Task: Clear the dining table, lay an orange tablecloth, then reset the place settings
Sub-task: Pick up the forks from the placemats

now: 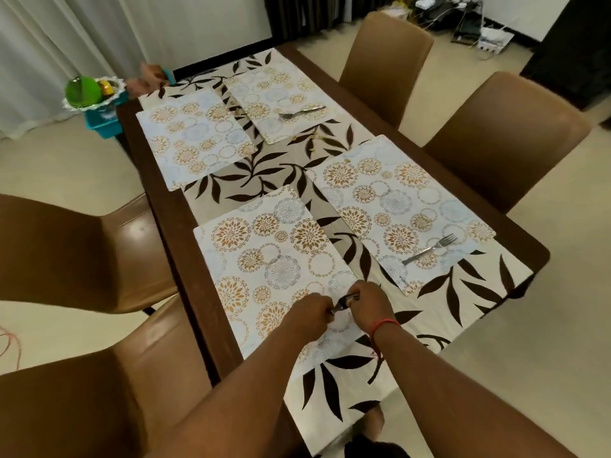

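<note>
Clearing stage, early, by my read: no orange cloth anywhere in view. Counter dark wood, four brown chairs round it, carries a cream leaf-print runner cloth with four floral placemats on top. Far-left placemat bare; near-left placemat under the hands. Two forks left out: one on the far-right placemat, one on the near-right placemat. Crumbs between the far mats. Green plates sit in a blue basket off the far-left corner. Left hand and right hand meet over the near mat's right edge, fingers of both pinching a piece of cutlery, mostly hidden, type unclear. Still left: forks, mats, runner off, orange cloth on, reset.
</note>
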Tool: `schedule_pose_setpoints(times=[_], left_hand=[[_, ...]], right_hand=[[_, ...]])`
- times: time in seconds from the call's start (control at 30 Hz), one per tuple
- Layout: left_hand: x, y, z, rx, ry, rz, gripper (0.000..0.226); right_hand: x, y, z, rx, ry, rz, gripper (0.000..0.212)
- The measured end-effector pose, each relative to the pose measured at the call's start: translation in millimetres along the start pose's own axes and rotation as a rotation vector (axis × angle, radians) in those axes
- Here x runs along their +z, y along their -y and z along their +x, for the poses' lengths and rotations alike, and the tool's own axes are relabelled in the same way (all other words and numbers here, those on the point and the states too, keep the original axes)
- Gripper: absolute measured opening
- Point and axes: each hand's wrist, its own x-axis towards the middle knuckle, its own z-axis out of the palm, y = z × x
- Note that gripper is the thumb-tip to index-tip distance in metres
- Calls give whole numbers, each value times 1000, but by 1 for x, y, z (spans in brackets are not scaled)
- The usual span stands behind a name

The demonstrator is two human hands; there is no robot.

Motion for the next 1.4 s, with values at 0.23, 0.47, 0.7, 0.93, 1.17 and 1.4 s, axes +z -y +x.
schedule_pose_setpoints(times=[0.23, 0.47, 0.7, 0.93, 1.17, 1.4], left_hand=[[-3, -63, 29, 40, 188, -310, 14], [3, -163, 62, 24, 156, -363, 26], [12, -254, 102, 2, -24, -193, 32], [8, -285, 132, -76, -123, -27, 32], [-2, -258, 170, -142, -130, 44, 41], [3, -234, 207, -156, -94, 100, 38]], right_hand=[[-70, -46, -6, 210, -186, 267, 13], [-152, -117, 6, 221, -262, 467, 11], [-224, -189, 36, 112, -185, 421, 17], [-257, -212, 77, 79, -89, 466, 28], [-245, -197, 132, 60, 13, 382, 24], [-239, -184, 176, 44, 55, 151, 23]])
